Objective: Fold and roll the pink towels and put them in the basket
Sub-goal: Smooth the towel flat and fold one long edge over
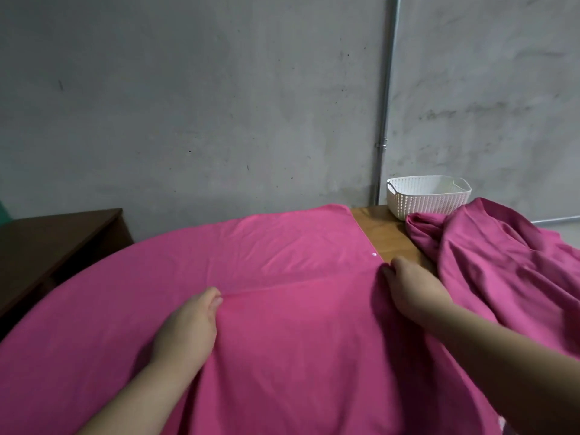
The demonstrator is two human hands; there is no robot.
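A big pink towel (282, 246) lies spread flat over most of the tabletop (381, 233), its far edge reaching the back of the table and its near part doubled over into an upper layer that ends in a straight line across the middle. The person's left hand (191, 328) pinches that line at its left end, thumb and fingertips closed on the cloth. The right hand (414, 290) has its fingers curled round the same layer at the towel's right edge, just beside a small white dot on the hem. To the right, a second towel (489, 265) of a deeper pink sits in a loose, crumpled heap, part of it trailing off toward the near right corner. Between the two towels a strip of bare wood shows. Behind the heap, at the back right of the tabletop, stands a white basket (428, 199) with perforated sides, touching or nearly touching the heap. Off to the left is a dark brown cabinet (50, 246), and behind it all a grey wall (204, 105) with a thin metal pipe (385, 120) running down it.
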